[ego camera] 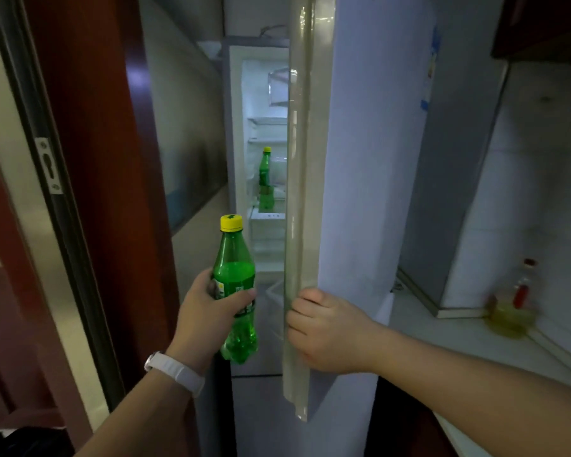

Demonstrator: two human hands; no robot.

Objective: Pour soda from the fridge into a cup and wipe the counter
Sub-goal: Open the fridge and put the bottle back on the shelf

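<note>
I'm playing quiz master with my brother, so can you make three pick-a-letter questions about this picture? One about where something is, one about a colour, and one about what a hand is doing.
1. Where is the second green bottle?
A. On the counter
B. On a shelf inside the fridge
C. On the floor

2. What colour is the cap of the soda bottle that the left hand holds?
A. Red
B. Yellow
C. White

3. What is the right hand doing?
A. Hanging free
B. Holding a cup
C. Gripping the edge of the fridge door

Answers:
1 B, it stands upright on a lit shelf behind the open door.
2 B, the cap is bright yellow above the green neck.
3 C, its fingers curl round the door's edge.
</note>
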